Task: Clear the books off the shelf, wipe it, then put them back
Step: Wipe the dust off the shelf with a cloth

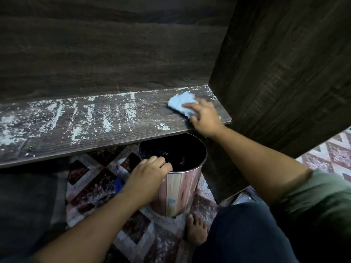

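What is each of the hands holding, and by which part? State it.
Left hand grips the bin by its rim; right hand presses the cloth, fingers on its near edge.

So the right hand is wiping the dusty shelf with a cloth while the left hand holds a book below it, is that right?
Not quite. In the head view the right hand does press the pale blue cloth on the dusty shelf, but the left hand grips the rim of a bin below it, not a book.
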`<act>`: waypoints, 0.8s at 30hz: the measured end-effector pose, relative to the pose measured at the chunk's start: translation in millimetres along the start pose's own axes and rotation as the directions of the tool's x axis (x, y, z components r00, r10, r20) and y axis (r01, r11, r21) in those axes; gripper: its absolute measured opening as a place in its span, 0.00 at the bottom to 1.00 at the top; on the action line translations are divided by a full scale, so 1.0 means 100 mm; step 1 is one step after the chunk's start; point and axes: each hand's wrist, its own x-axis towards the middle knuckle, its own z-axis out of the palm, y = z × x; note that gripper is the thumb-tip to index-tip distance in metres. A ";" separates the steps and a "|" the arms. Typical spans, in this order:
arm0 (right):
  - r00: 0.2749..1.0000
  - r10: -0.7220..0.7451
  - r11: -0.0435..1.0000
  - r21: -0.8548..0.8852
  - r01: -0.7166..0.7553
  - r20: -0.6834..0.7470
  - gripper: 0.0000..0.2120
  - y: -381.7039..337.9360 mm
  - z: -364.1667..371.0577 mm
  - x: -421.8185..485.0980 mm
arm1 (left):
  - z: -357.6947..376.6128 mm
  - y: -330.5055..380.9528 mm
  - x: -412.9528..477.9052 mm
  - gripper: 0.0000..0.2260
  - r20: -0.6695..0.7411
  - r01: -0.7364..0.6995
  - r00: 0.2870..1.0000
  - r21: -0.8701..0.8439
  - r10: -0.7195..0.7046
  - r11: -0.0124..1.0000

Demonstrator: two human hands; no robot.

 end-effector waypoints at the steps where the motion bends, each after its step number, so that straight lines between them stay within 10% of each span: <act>1: 0.995 0.075 0.995 -0.055 -0.079 -0.070 0.22 0.12 -0.06 0.08 | 0.01 0.00 0.01 0.17 0.002 0.000 1.000 -0.001 0.000 1.000; 9: 0.916 0.401 0.895 -0.221 -0.388 0.019 0.25 0.36 0.08 0.44 | 0.09 -0.03 0.06 0.15 -0.013 0.030 0.999 -0.020 -0.030 0.999; 18: 0.997 0.043 0.999 0.017 -0.042 -0.061 0.21 -0.06 0.25 0.24 | 0.09 -0.04 0.06 0.17 -0.024 0.034 0.999 -0.008 -0.034 0.999; 21: 0.932 0.241 0.960 -0.073 -0.270 -0.272 0.22 0.17 0.10 0.44 | 0.13 -0.07 -0.01 0.19 -0.041 0.035 0.999 -0.034 -0.036 0.999; 24: 0.875 0.465 0.872 -0.104 -0.479 -0.136 0.24 0.39 -0.04 0.60 | 0.16 -0.10 -0.05 0.20 -0.038 0.025 0.999 -0.052 -0.027 0.998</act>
